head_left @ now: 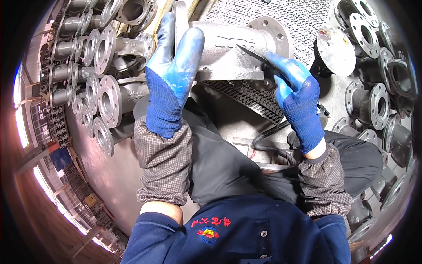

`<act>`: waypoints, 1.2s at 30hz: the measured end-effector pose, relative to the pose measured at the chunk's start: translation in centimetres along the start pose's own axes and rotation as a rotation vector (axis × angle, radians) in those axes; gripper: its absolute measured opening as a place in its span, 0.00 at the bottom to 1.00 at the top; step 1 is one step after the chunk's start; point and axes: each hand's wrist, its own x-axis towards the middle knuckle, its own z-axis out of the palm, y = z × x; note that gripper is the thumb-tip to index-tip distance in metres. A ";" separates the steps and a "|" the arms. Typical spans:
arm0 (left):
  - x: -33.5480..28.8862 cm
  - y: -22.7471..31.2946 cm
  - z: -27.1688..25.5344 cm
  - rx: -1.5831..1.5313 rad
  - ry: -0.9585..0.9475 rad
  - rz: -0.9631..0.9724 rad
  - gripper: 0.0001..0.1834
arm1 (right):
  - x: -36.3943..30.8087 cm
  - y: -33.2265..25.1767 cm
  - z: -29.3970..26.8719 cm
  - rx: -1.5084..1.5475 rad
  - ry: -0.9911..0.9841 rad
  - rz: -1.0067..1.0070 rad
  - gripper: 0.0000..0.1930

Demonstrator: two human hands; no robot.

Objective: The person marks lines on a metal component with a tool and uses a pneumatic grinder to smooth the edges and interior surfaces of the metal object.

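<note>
Evidently seated between 2 crowds of flanged parts: a left stack of grey castings (109, 46), piled several rows deep, and a right cluster of grey castings (362, 104), lying and standing at mixed angles. Ahead, a diamond-mesh grating (303, 17). In front of that, the grey valve-like casting (228, 55) being worked on, set crosswise between both hands; cannot tell what is bearing it. To the right of it, apart, a pale round plate (337, 52). Lower down, a ribbed black hose (269, 132).

At the casting's left end, the blue-gloved left hand (173, 75): spread, thumb well away from the fingers, on either side of the left end flange (180, 22); cannot tell how firmly pressed, if at all. Near the other end, the right hand (299, 90), also gloved: pinching a slim dark tool (252, 53), aimed leftward at the raised marking (226, 43). Cannot tell whether touching there or just above.

Judging by this pose, probably partway through scraping or dressing the casting's surface. Next, likely calls for steadying the left end, keeping the point low, and following raised edges without gouging.
</note>
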 end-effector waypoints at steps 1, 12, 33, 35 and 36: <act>0.0 0.5 0.0 -0.036 -0.016 -0.047 0.20 | 0.0 0.1 0.1 -0.005 0.013 -0.008 0.17; 0.7 1.8 -0.5 -0.243 -0.098 -0.418 0.21 | 0.1 0.2 0.1 -0.081 0.006 -0.049 0.17; 1.0 2.3 -0.4 -0.462 0.005 -0.624 0.28 | 0.2 0.7 0.2 0.060 0.011 -0.025 0.18; 0.5 1.5 -0.1 -0.424 0.012 -0.556 0.33 | 0.3 0.3 0.2 0.148 0.046 0.027 0.18; 0.5 1.4 -0.1 -0.377 0.003 -0.499 0.31 | 0.4 0.1 0.2 0.245 0.082 0.072 0.18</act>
